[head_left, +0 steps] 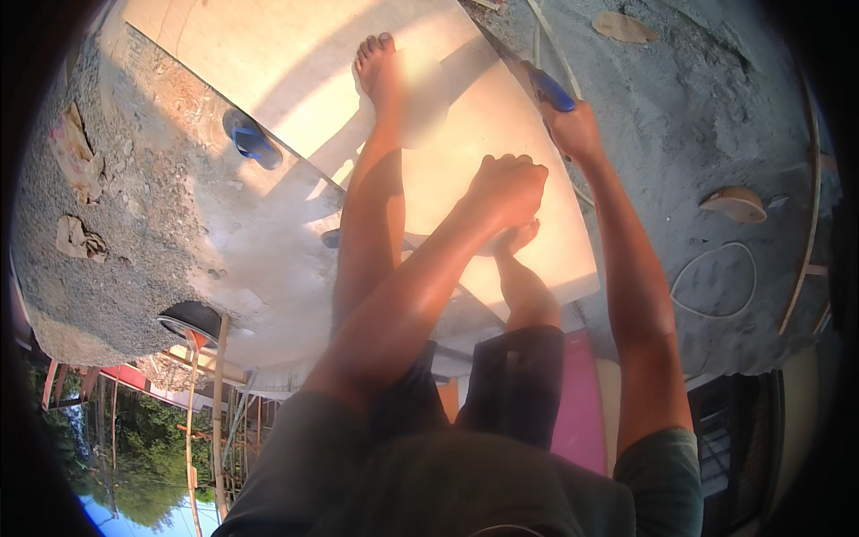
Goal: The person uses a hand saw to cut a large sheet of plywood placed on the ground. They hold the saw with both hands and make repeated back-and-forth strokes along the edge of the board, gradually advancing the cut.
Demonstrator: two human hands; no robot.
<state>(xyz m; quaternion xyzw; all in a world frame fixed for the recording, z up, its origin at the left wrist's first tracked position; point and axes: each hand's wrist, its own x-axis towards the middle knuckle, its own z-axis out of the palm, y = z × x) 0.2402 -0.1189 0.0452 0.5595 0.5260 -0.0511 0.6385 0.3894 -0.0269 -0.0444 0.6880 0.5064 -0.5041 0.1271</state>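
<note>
A large pale board [295,54], smooth like plywood, lies low over the ground in strong sunlight. My left hand [508,190] is closed in a fist above its near half; whatever the fingers may hold is hidden. Beyond the board's right edge, my right hand [575,132] grips a blue-handled tool [551,91]. A thin dark part extends from the handle along that edge, too indistinct to name the tool's kind. My bare left foot [378,64] rests on the board, and my right foot [517,238] shows partly behind my left hand.
Left of the board lies a blue flip-flop [254,143] on gravelly ground. Crumpled paper [79,240] lies farther left, near a dark round bucket [190,320]. On the grey ground at right are a loop of pale cord [716,279] and a tan curved piece [735,204].
</note>
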